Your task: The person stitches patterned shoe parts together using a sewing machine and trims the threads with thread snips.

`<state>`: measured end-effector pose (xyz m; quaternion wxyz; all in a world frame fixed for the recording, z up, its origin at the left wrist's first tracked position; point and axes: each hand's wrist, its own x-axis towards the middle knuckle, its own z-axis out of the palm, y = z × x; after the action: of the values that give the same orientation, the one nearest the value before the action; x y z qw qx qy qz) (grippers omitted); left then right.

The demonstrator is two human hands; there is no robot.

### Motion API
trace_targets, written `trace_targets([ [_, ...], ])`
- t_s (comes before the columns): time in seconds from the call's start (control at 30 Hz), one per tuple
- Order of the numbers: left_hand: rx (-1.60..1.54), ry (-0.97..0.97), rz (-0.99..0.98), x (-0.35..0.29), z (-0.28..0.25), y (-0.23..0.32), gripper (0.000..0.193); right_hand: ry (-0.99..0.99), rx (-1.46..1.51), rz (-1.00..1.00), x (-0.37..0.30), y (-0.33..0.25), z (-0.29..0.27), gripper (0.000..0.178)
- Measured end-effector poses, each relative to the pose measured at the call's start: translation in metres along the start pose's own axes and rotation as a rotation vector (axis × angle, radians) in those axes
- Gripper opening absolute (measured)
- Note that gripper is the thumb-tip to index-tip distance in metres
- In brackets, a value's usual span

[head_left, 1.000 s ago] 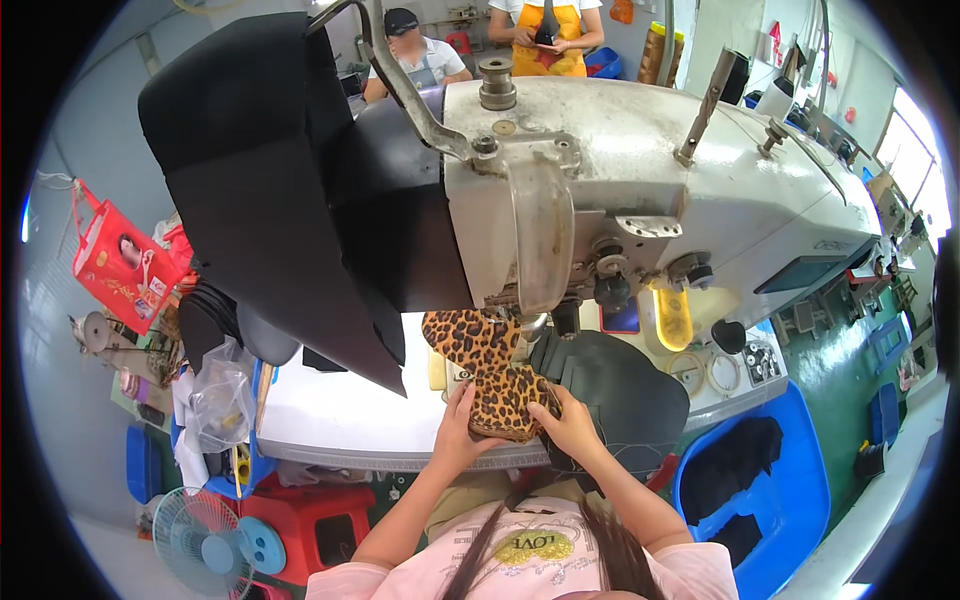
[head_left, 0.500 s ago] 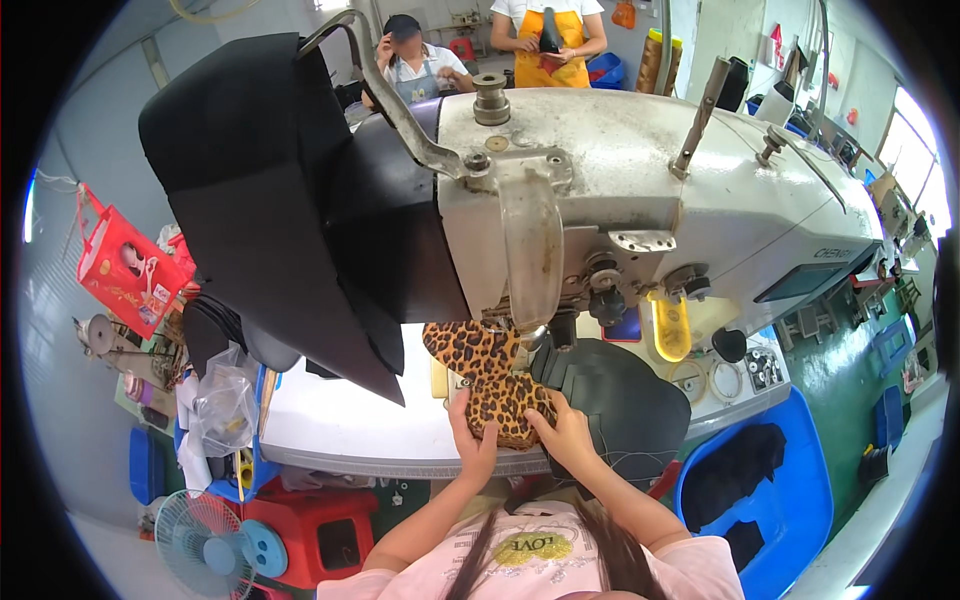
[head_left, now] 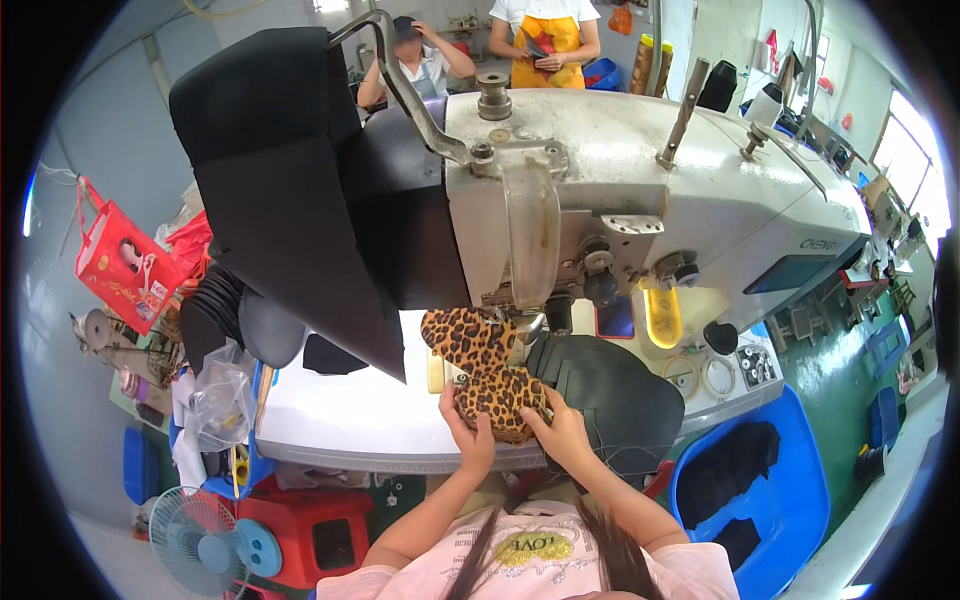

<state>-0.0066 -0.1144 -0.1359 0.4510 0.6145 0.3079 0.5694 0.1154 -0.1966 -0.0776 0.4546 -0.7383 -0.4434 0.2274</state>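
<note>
A leopard-print fabric piece (head_left: pixel 505 392), with two rounded lobes joined at a narrow waist, lies on the white sewing table under the head of a sewing machine (head_left: pixel 610 160). My left hand (head_left: pixel 470 438) grips its near lobe from the left, thumb on top and fingers at the edge. From the right, my right hand (head_left: pixel 563 435) pinches the same lobe with its thumb on the print. The far lobe reaches toward the presser area, where the machine head hides the needle. Beside my right hand sits a stack of black cut pieces (head_left: pixel 630 395).
A large black sheet (head_left: pixel 270 170) hangs over the machine's left end. Right of the table stands a blue tub (head_left: pixel 800 480) with black scraps. A red stool (head_left: pixel 310 535) and a fan (head_left: pixel 205 545) are at lower left. Two people are beyond the machine.
My view has shifted slightly. Both hands still hold the leopard-print piece, which has hardly moved. In the background, the seated person now has the other arm raised to the head.
</note>
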Motion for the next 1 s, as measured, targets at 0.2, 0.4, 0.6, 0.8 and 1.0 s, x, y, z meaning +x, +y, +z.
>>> trace_targets([
  [0.2, 0.036, 0.026, -0.011, 0.001, 0.003, -0.004, 0.059, -0.031, -0.027, 0.021, -0.001, -0.006, -0.005, 0.054],
  [0.4, 0.155, -0.128, 0.005, -0.002, -0.015, 0.007, 0.092, 0.035, 0.033, -0.042, -0.001, 0.001, -0.006, 0.057],
  [0.6, 0.719, -0.449, 0.299, -0.006, -0.041, 0.012, 0.123, 0.019, 0.021, -0.009, 0.011, 0.006, -0.008, 0.059],
  [0.8, 0.672, -0.466, 0.152, 0.001, -0.037, 0.016, 0.106, -0.040, -0.047, -0.030, 0.015, 0.002, -0.008, 0.059],
  [1.0, 0.690, -0.462, 0.224, 0.005, -0.033, 0.012, 0.104, -0.075, -0.059, 0.027, 0.018, -0.004, -0.013, 0.055],
])
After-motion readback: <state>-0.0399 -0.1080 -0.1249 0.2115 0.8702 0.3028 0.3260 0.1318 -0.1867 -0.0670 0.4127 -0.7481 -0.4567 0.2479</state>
